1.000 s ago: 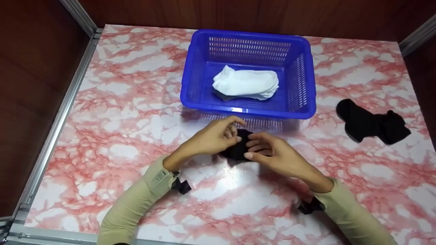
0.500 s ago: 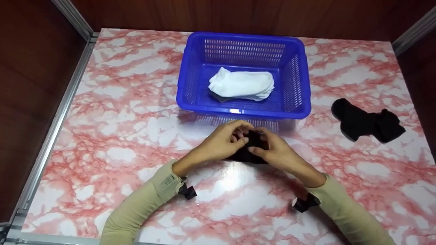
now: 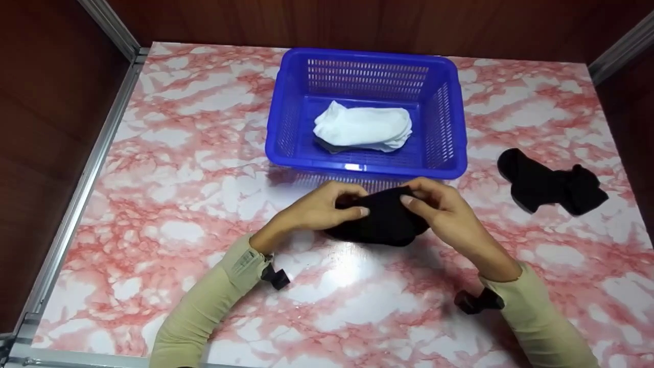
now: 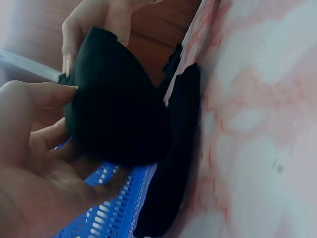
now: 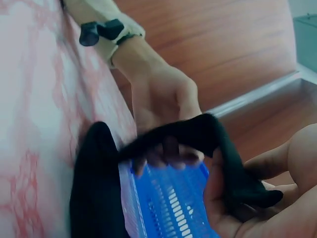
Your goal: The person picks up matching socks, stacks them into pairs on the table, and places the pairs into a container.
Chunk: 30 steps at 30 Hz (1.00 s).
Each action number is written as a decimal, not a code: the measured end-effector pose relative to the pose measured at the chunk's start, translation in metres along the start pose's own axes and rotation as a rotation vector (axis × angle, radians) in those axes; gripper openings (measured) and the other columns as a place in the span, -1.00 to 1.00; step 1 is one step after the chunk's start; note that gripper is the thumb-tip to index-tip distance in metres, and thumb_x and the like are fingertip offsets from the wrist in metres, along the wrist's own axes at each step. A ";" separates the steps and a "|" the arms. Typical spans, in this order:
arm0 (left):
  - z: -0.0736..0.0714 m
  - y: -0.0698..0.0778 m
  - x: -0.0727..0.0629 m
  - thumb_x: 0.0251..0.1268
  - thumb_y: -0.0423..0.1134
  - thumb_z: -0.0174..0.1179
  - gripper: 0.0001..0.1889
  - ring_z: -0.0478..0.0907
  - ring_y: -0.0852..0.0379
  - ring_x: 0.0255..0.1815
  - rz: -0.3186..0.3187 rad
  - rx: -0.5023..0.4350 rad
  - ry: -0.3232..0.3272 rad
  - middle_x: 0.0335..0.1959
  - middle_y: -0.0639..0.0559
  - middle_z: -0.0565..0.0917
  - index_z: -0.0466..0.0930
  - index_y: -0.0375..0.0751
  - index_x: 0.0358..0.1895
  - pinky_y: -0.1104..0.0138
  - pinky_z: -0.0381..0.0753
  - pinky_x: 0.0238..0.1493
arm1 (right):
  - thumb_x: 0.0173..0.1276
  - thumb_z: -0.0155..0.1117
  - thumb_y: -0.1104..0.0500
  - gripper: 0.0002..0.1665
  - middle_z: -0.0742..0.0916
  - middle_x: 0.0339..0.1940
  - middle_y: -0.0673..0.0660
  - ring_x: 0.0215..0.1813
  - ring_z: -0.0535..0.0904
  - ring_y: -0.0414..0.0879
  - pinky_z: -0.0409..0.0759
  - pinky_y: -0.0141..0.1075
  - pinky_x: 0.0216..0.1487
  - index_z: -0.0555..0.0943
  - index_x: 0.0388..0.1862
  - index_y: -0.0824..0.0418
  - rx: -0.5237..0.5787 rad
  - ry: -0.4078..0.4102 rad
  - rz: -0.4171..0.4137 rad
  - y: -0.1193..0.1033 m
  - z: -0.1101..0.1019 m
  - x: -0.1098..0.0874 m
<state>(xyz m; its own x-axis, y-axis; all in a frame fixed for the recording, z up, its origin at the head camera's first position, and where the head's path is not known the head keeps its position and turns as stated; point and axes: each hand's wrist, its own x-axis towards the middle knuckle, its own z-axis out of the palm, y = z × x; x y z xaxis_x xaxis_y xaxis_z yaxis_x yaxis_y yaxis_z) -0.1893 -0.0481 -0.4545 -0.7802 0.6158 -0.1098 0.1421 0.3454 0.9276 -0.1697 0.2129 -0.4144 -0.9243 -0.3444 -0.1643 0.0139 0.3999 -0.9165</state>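
A black sock (image 3: 386, 207) is held up between both hands, just in front of the blue basket. My left hand (image 3: 319, 208) pinches its left part between thumb and fingers. The right hand (image 3: 452, 217) grips its upper right end, thumb on the near side. In the left wrist view the raised sock (image 4: 114, 104) hangs as a broad flap. Below it, a second black piece, seemingly another sock (image 4: 173, 163), lies flat on the table; the right wrist view shows this lower sock (image 5: 99, 183) too. Whether the two pieces join is hidden.
Behind the hands stands a blue perforated basket (image 3: 365, 171), with stacked white socks (image 3: 365, 125) and something dark grey beneath them. More black socks (image 3: 552, 181) lie on the right of the marbled table (image 3: 168, 230). Dark wood panels (image 3: 357, 23) enclose the back and sides.
Half a second ago the hands were close together over the bunched sock. Since then the right hand has moved right and the left slightly left, spreading the black fabric between them.
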 end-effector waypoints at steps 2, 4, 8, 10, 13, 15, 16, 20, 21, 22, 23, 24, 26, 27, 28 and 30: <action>-0.001 -0.003 0.001 0.48 -0.15 0.29 -0.82 0.59 0.19 -0.01 -0.020 0.030 0.017 -0.08 0.08 0.73 0.73 -0.07 0.01 0.23 0.58 0.20 | 0.56 0.26 0.21 -0.80 0.78 -0.19 0.07 -0.23 0.63 -0.21 0.58 -0.43 -0.15 0.65 0.04 0.29 -0.072 0.004 -0.021 0.005 0.001 0.002; -0.001 -0.007 0.002 0.48 -0.13 0.29 -0.84 0.58 0.20 -0.03 -0.039 0.060 0.026 -0.10 0.09 0.72 0.74 -0.05 -0.02 0.24 0.57 0.16 | 0.54 0.27 0.23 -0.81 0.80 -0.17 0.13 -0.21 0.65 -0.18 0.58 -0.41 -0.15 0.66 0.04 0.28 -0.172 0.000 -0.055 0.013 0.003 0.006; -0.002 -0.014 0.004 0.47 -0.12 0.30 -0.79 0.60 0.20 -0.08 -0.074 0.156 0.000 -0.09 0.06 0.77 0.75 -0.06 0.05 0.27 0.60 0.09 | 0.51 0.29 0.25 -0.83 0.79 -0.20 0.16 -0.22 0.62 -0.09 0.58 -0.28 -0.15 0.66 0.00 0.27 -0.381 -0.018 -0.108 0.030 0.011 0.013; -0.004 -0.015 0.003 0.45 -0.12 0.32 -0.73 0.61 0.20 -0.13 -0.094 0.217 -0.013 -0.09 0.05 0.79 0.75 -0.09 0.11 0.26 0.63 0.05 | 0.49 0.30 0.25 -0.85 0.75 -0.24 0.15 -0.23 0.59 -0.05 0.55 -0.19 -0.15 0.65 -0.03 0.28 -0.458 -0.024 -0.115 0.037 0.013 0.017; -0.008 -0.012 0.000 0.40 -0.13 0.36 -0.63 0.57 0.17 -0.19 -0.138 0.318 -0.012 -0.19 0.04 0.76 0.73 -0.16 0.19 0.21 0.63 0.04 | 0.48 0.32 0.25 -0.88 0.70 -0.30 0.12 -0.25 0.56 -0.03 0.53 -0.13 -0.17 0.65 -0.09 0.29 -0.510 -0.031 -0.113 0.041 0.012 0.019; -0.011 -0.009 -0.002 0.39 -0.14 0.37 -0.61 0.53 0.16 -0.23 -0.170 0.366 -0.012 -0.28 0.06 0.70 0.72 -0.20 0.21 0.19 0.62 0.04 | 0.48 0.32 0.25 -0.91 0.64 -0.37 0.09 -0.28 0.53 -0.04 0.49 -0.17 -0.21 0.63 -0.16 0.28 -0.505 -0.032 -0.113 0.040 0.010 0.020; -0.013 -0.007 -0.003 0.39 -0.15 0.37 -0.61 0.51 0.15 -0.24 -0.186 0.380 -0.010 -0.33 0.07 0.65 0.71 -0.22 0.20 0.19 0.60 0.04 | 0.48 0.33 0.25 -0.91 0.60 -0.42 0.07 -0.31 0.50 -0.06 0.46 -0.20 -0.24 0.61 -0.21 0.27 -0.498 -0.032 -0.115 0.039 0.008 0.019; -0.020 -0.001 -0.007 0.44 -0.18 0.32 -0.72 0.47 0.16 -0.30 -0.210 0.352 0.000 -0.41 0.12 0.54 0.72 -0.23 0.09 0.23 0.56 -0.06 | 0.46 0.35 0.25 -0.76 0.45 -0.47 0.01 -0.31 0.51 -0.06 0.48 -0.23 -0.24 0.48 -0.37 0.22 -0.463 -0.055 -0.109 0.034 0.000 0.019; -0.022 -0.001 -0.008 0.45 -0.17 0.31 -0.75 0.48 0.17 -0.30 -0.214 0.345 0.008 -0.40 0.12 0.56 0.72 -0.21 0.06 0.25 0.56 -0.07 | 0.45 0.36 0.26 -0.74 0.47 -0.46 0.01 -0.29 0.56 -0.04 0.52 -0.21 -0.21 0.47 -0.38 0.22 -0.460 -0.062 -0.106 0.033 -0.001 0.019; -0.023 -0.001 -0.009 0.45 -0.18 0.31 -0.77 0.49 0.17 -0.28 -0.220 0.340 0.015 -0.37 0.12 0.57 0.71 -0.20 0.03 0.26 0.55 -0.08 | 0.44 0.38 0.26 -0.74 0.51 -0.45 0.03 -0.25 0.61 -0.01 0.58 -0.16 -0.18 0.47 -0.38 0.23 -0.461 -0.071 -0.099 0.033 -0.002 0.018; -0.024 -0.001 -0.009 0.45 -0.19 0.32 -0.80 0.50 0.18 -0.28 -0.226 0.334 0.017 -0.36 0.11 0.59 0.70 -0.18 0.01 0.27 0.56 -0.09 | 0.43 0.38 0.25 -0.77 0.58 -0.41 0.07 -0.20 0.66 0.03 0.63 -0.09 -0.13 0.50 -0.35 0.25 -0.463 -0.081 -0.090 0.033 -0.003 0.018; -0.025 -0.002 -0.010 0.44 -0.20 0.33 -0.82 0.52 0.18 -0.28 -0.234 0.332 0.016 -0.35 0.10 0.61 0.70 -0.17 -0.01 0.27 0.56 -0.11 | 0.43 0.39 0.25 -0.80 0.64 -0.38 0.10 -0.15 0.69 0.06 0.66 -0.04 -0.09 0.54 -0.32 0.27 -0.466 -0.091 -0.081 0.033 -0.003 0.018; -0.026 -0.004 -0.010 0.42 -0.24 0.35 -0.84 0.55 0.17 -0.25 -0.254 0.335 0.009 -0.30 0.08 0.64 0.69 -0.17 -0.03 0.26 0.58 -0.09 | 0.41 0.41 0.23 -0.83 0.72 -0.32 0.16 -0.15 0.71 0.06 0.67 -0.04 -0.09 0.61 -0.23 0.31 -0.484 -0.110 -0.061 0.035 -0.003 0.017; -0.026 -0.004 -0.011 0.40 -0.26 0.36 -0.84 0.56 0.16 -0.25 -0.262 0.340 0.004 -0.31 0.07 0.64 0.69 -0.16 -0.04 0.26 0.59 -0.08 | 0.41 0.42 0.23 -0.82 0.73 -0.30 0.18 -0.18 0.69 0.04 0.65 -0.06 -0.12 0.63 -0.18 0.32 -0.498 -0.116 -0.055 0.036 -0.002 0.017; -0.026 -0.005 -0.011 0.39 -0.27 0.36 -0.85 0.56 0.15 -0.25 -0.268 0.350 0.000 -0.32 0.07 0.63 0.69 -0.16 -0.05 0.24 0.60 -0.07 | 0.40 0.43 0.22 -0.81 0.74 -0.31 0.18 -0.21 0.66 0.01 0.63 -0.10 -0.15 0.64 -0.16 0.33 -0.511 -0.118 -0.050 0.037 0.000 0.017; -0.025 -0.006 -0.012 0.37 -0.26 0.38 -0.84 0.55 0.13 -0.24 -0.279 0.388 -0.001 -0.31 0.07 0.62 0.67 -0.16 -0.06 0.21 0.61 -0.03 | 0.39 0.45 0.21 -0.79 0.71 -0.35 0.14 -0.27 0.60 -0.06 0.57 -0.17 -0.20 0.64 -0.15 0.32 -0.542 -0.110 -0.054 0.040 0.003 0.018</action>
<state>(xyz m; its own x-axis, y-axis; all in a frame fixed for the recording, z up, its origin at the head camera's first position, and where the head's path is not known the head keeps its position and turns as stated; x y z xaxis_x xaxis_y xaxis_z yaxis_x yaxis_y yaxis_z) -0.1965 -0.0753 -0.4497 -0.8204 0.4627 -0.3360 0.1446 0.7364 0.6609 -0.1843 0.2205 -0.4546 -0.8727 -0.4513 -0.1863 -0.2572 0.7493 -0.6103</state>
